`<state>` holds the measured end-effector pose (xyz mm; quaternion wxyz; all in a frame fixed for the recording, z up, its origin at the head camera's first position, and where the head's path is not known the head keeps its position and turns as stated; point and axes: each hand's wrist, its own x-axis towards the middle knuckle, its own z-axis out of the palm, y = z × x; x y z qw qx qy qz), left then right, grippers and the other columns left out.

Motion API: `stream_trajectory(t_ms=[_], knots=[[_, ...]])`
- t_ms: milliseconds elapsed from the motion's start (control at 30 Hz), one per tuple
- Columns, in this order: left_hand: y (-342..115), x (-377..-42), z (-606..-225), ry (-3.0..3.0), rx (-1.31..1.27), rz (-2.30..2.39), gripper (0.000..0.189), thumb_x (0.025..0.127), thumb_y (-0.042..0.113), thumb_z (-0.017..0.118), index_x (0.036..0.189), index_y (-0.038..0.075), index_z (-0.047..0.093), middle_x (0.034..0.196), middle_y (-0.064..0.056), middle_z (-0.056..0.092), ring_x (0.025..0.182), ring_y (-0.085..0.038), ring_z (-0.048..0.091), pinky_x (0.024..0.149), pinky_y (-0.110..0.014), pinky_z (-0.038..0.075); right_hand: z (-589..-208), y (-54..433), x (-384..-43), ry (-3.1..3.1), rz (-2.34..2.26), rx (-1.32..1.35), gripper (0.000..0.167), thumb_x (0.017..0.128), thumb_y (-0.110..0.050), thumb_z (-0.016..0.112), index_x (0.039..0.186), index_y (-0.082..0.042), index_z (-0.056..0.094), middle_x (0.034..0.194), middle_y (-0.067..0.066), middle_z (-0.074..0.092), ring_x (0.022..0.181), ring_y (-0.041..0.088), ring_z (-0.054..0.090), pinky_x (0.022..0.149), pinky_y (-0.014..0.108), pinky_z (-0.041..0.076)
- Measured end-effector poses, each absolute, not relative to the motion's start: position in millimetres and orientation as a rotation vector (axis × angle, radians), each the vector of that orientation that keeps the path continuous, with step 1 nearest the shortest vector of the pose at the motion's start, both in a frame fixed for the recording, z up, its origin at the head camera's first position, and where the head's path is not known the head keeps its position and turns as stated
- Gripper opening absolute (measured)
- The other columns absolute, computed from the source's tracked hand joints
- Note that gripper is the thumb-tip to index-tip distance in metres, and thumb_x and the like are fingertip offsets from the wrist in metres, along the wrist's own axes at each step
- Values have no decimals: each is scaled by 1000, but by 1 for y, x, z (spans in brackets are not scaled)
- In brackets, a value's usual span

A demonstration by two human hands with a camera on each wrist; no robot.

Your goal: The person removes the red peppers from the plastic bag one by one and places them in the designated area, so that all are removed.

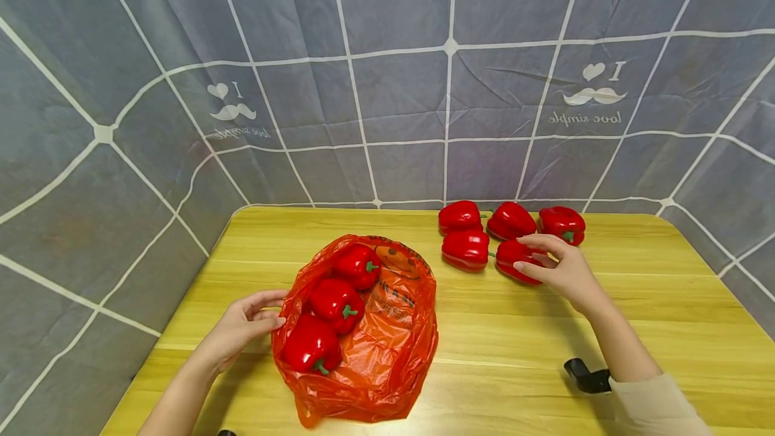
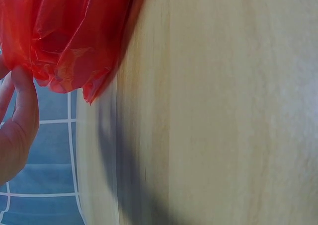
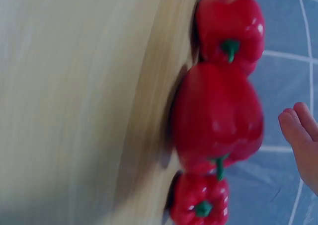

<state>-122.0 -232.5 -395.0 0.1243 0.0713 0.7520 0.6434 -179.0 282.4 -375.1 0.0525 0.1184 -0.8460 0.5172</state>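
From where I stand, the biggest thing is the grey checked curtain [image 1: 399, 99] hanging behind the bag, then the wood-grain tabletop [image 1: 502, 369] beneath it. The red plastic bag [image 1: 387, 348] lies mouth up, its opening spread wide. At its left edge the left hand [image 1: 236, 328] pinches the thin film between thumb and fingers; off to the bag's right and farther back, the right hand [image 1: 569, 271] hovers with fingers parted, holding nothing, since the right wrist view shows a gap beside the nearest bell pepper [image 3: 218, 115]. That pepper is what matters: it sits right under the right hand's fingers, to the right of the bag and a little beyond it, long axis running crosswise, its stem end turned away from the bag. The right hand is plainly the nearer one; the left is over on the bag's far side from it. Counting up, I make it one bag and eight glossy red bell peppers: three inside the bag along its left wall, and five to its right, three in a back row and two in front.
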Motion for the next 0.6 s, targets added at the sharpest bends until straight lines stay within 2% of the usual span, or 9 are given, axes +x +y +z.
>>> stream_trajectory(t_ms=[167,267,600], knots=[[-232,-122,-394,2196,196,1869,50,87,-1,60,128,-18,38,107,-4,59,86,-13,60,72,-24,52,-373,267,-175,-2533,1630,479,40,81,-9,72,115,6,58,114,8,57,104,9,55,89,15,43],[-232,-122,-394,2197,197,1867,50,87,-1,60,128,-18,38,108,-6,59,86,-13,60,72,-24,53,-371,256,-172,-2510,1700,521,39,80,-6,72,115,5,58,116,10,56,103,5,56,90,17,43],[-233,-122,-394,2198,215,1872,49,87,-2,59,129,-18,38,109,-8,59,86,-13,60,72,-25,53,-370,216,-160,-2448,1794,723,38,78,-4,74,114,-3,62,119,12,56,111,9,52,95,22,42]])
